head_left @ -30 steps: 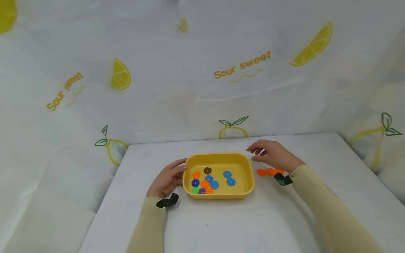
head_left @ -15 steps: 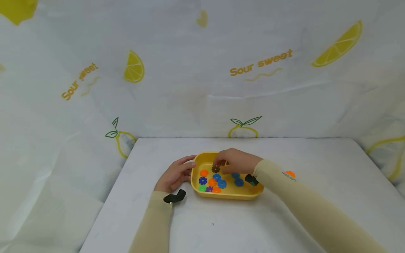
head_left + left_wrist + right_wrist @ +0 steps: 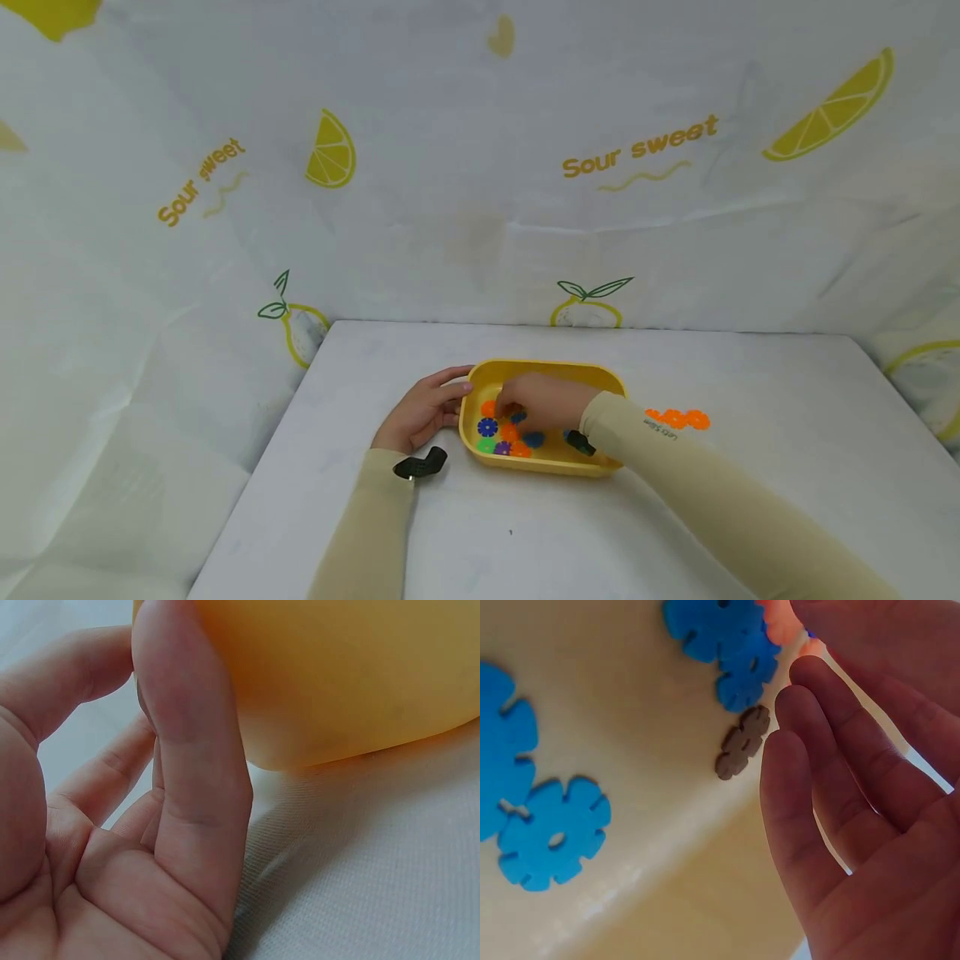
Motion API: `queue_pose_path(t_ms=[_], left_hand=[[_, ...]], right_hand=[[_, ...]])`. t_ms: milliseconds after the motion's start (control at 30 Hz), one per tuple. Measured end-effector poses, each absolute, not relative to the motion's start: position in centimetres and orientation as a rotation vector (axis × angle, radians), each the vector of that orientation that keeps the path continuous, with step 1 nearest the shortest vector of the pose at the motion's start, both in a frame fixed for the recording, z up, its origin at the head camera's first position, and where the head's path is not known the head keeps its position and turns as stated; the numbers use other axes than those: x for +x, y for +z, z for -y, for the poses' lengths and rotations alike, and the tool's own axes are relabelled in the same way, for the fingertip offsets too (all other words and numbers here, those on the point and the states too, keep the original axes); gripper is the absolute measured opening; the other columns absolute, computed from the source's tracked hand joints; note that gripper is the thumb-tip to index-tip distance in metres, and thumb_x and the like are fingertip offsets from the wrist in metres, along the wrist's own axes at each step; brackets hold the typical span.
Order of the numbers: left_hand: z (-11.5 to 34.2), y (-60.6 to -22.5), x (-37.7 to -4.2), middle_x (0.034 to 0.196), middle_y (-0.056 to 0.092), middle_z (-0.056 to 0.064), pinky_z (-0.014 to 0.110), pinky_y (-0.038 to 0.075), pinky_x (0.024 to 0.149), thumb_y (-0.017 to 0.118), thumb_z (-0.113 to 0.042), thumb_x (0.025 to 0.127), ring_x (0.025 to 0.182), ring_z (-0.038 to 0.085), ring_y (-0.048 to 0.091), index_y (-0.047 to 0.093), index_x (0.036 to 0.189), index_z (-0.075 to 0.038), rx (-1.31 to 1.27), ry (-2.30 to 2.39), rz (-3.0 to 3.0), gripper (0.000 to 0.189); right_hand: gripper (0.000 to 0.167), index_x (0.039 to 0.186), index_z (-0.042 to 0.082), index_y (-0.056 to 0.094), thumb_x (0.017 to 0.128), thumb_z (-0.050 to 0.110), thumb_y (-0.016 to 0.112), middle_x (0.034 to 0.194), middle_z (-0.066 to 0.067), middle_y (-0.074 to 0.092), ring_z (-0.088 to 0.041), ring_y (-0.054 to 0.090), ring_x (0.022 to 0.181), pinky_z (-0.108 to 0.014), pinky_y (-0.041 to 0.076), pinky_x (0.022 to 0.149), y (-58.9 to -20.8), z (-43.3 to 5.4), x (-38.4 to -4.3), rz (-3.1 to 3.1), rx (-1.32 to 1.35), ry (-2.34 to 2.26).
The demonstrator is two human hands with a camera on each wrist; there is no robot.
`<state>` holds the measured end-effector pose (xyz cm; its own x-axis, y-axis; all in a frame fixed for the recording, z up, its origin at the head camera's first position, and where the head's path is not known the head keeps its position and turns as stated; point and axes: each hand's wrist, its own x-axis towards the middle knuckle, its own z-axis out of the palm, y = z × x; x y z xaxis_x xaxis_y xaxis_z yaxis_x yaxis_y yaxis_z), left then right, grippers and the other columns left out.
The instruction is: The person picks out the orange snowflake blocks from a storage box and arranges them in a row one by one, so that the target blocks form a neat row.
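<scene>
Wall point(image 3: 450, 100): white, with yellow lemons and the words "Sour sweet" on it.
Desk point(image 3: 480, 558): white, under the tray.
Left sleeve point(image 3: 367, 525): tan, with a black clip point(image 3: 420, 464) at the wrist.
Left hand point(image 3: 422, 414): grips the left end of the tray, half open, with the thumb on the rim and the fingers a bit bent.
Tray point(image 3: 543, 467): yellow, with round corners, sits on the desk.
Dark blue disc point(image 3: 487, 427), green disc point(image 3: 486, 447), purple disc point(image 3: 503, 450): lie close together in the left part of the tray, with orange discs point(image 3: 509, 432) beside.
Right hand point(image 3: 542, 402): down in the tray, with bent fingers, over more discs. Cannot tell if holding one, with some tips hidden.
Brown disc point(image 3: 742, 742): lies in the tray, near those fingers.
Blue pair point(image 3: 577, 817): lies in the tray too, touching each other.
Right sleeve point(image 3: 720, 492): tan, crosses the tray's right rim.
Orange row point(image 3: 673, 418): lies on the desk, just right of the tray.
</scene>
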<state>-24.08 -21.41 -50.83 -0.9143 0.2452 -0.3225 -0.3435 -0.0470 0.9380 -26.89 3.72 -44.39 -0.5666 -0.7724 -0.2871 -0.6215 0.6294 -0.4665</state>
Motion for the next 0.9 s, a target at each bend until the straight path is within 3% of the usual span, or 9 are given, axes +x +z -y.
queue_pose_path(t_ms=[300, 667, 900], left_hand=[[21.0, -50.8, -24.2, 0.140, 0.070, 0.013, 0.032, 0.066, 0.085, 0.076, -0.035, 0.102, 0.088, 0.021, 0.070, 0.060, 0.154, -0.024, -0.106, 2.026, -1.820, 0.055], [21.5, -50.8, -23.9, 0.124, 0.075, 0.011, 0.032, 0.066, 0.082, 0.077, -0.035, 0.101, 0.083, 0.018, 0.069, 0.059, 0.155, -0.020, -0.097, 2.029, -1.836, 0.058], [21.4, -50.8, -24.1, 0.129, 0.074, 0.012, 0.032, 0.066, 0.082, 0.076, -0.035, 0.102, 0.086, 0.019, 0.070, 0.060, 0.154, -0.020, -0.092, 2.020, -1.842, 0.056]], right_hand=[[0.019, 0.114, 0.019, 0.080, 0.096, 0.015, 0.084, 0.110, 0.008, 0.072, -0.013, 0.062, 0.100, -0.035, 0.057, 0.109, -44.3, -3.7, -26.3, -2.401, -1.107, -0.389], [0.021, 0.114, 0.019, 0.080, 0.094, 0.019, 0.086, 0.108, 0.008, 0.069, -0.011, 0.059, 0.096, -0.032, 0.058, 0.106, -44.4, -2.9, -25.8, -2.436, -1.144, -0.265], [0.019, 0.115, 0.017, 0.080, 0.096, 0.019, 0.084, 0.108, 0.007, 0.071, -0.010, 0.059, 0.095, -0.032, 0.058, 0.104, -44.5, -3.2, -25.9, -2.453, -1.164, -0.273]])
